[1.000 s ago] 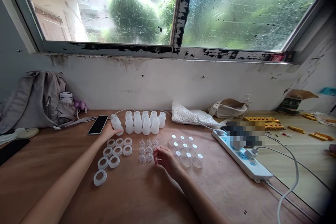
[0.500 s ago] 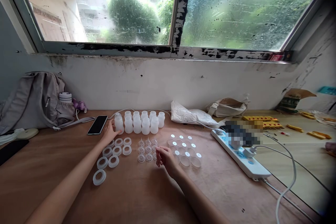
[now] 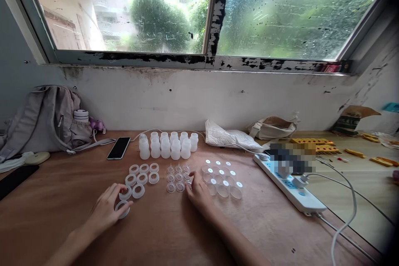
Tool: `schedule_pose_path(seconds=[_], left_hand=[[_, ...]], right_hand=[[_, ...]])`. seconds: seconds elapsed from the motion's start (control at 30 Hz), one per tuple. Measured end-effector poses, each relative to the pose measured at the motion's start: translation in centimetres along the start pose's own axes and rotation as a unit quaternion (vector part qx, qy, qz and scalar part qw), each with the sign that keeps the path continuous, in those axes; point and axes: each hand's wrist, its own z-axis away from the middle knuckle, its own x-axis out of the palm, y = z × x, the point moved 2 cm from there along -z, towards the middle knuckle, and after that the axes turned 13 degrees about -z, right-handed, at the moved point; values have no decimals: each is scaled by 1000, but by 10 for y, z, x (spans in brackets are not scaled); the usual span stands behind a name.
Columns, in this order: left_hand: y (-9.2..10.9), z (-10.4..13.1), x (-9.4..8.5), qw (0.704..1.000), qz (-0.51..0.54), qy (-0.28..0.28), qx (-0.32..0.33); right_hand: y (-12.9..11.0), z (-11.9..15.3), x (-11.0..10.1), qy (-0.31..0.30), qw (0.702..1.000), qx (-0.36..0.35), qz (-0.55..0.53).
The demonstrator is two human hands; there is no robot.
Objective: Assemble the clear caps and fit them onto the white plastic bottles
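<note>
Left hand [image 3: 107,208]: open, thumb and fingers spread, over the two nearest white rings [image 3: 138,191]; contact with them cannot be told. Right hand [image 3: 198,193]: fingers bent, at the right edge of the small clear domed pieces [image 3: 171,187], partly covering that side; whether it grips one cannot be told.

Rings: flat on the table [image 3: 149,237], left of the domed pieces. Clear round covers [image 3: 222,191] with white dots: laid out just right of the right hand. White bottles [image 3: 175,149]: upright, clustered behind rings and domed pieces.

Surroundings: black-screened phone [image 3: 118,148], left of the bottles; grey backpack [image 3: 43,120], far left; white padded packet [image 3: 230,138], right of the bottles; beige bag [image 3: 271,128], beyond it; white power strip [image 3: 289,185], lying slantwise right of the covers, cords trailing nearby.
</note>
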Motion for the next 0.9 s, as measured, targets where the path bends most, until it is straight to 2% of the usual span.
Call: schedule_pose_path(seconds=[0.1, 0.23, 0.33, 0.43, 0.57, 0.7, 0.8, 0.9], left_hand=[[-2, 18, 9, 1000, -4, -6, -23], [10, 21, 9, 999, 26, 14, -30], [29, 14, 2, 997, 60, 34, -15], [54, -1, 0, 993, 107, 54, 20], [94, -28, 15, 972, 215, 34, 93], [127, -46, 33, 938, 332, 33, 93], [138, -47, 41, 917, 391, 40, 66], [137, -45, 44, 901, 429, 40, 45]], right_hand=[[3, 0, 1, -26, 997, 41, 62], [5, -1, 0, -45, 994, 50, 92], [4, 0, -1, -19, 997, 16, 77], [0, 1, -3, 34, 998, -40, 45], [-6, 2, -3, 63, 993, -91, -43], [-8, 4, 1, 72, 980, -165, -87], [-10, 6, 3, 74, 972, -208, -75], [-10, 5, 1, 76, 972, -212, -74]])
